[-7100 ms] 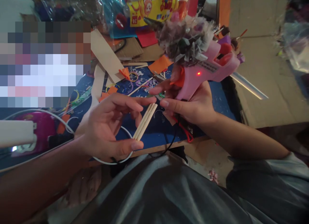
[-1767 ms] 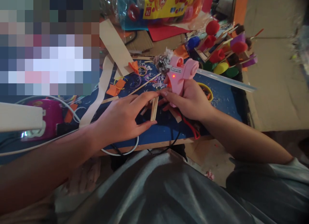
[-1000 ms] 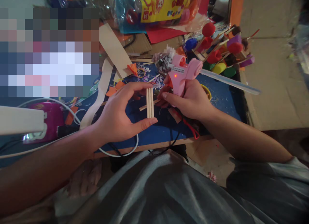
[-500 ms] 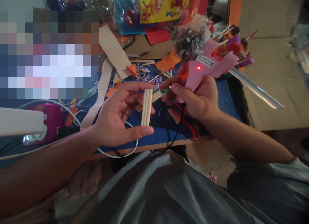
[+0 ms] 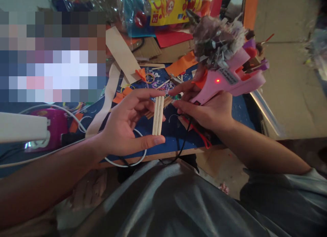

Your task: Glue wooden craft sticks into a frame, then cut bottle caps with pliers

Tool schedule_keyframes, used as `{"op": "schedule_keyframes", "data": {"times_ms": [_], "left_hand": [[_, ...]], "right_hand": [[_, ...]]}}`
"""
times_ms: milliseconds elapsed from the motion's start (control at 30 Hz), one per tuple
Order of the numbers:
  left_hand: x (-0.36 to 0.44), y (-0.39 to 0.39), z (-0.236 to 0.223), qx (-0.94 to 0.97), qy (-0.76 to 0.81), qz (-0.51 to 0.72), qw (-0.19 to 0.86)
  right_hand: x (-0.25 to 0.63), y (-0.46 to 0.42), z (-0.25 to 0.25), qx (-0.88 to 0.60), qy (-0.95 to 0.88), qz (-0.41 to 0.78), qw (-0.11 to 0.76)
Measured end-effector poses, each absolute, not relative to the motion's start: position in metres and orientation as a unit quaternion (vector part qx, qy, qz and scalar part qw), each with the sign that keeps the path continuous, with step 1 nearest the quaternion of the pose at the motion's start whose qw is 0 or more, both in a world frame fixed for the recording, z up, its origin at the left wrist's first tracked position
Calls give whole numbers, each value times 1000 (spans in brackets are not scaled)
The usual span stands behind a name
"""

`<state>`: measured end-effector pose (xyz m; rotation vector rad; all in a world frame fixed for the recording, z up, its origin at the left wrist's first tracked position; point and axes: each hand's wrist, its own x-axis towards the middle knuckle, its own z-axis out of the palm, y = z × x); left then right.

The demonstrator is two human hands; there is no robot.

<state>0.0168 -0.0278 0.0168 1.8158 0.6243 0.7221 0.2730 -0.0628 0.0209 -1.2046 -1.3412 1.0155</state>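
Three wooden sticks (image 5: 158,116), left hand (image 5: 124,126) pinching ends
Likely light, stiff, best end-held; right hand (image 5: 216,111) grips glue gun (image 5: 226,82), two o'clock.

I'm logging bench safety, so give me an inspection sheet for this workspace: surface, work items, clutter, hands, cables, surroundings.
Surface: blue tabletop, strewn with scraps.
Work items: wooden sticks, side by side; pink glue gun, red light lit.
Clutter: orange paper, beige strip.
Hands: left hand pinches the sticks by their ends; right hand holds the glue gun.
Cables: white cable and black cable, both looping near the front edge.
Surroundings: brown cardboard at right.
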Motion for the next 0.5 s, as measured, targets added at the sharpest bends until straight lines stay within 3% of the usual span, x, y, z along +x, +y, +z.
{"op": "schedule_keyframes", "data": {"times_ms": [500], "left_hand": [[25, -28, 19, 773, 203, 327, 504]], "right_hand": [[276, -61, 21, -489, -547, 466, 494]]}}
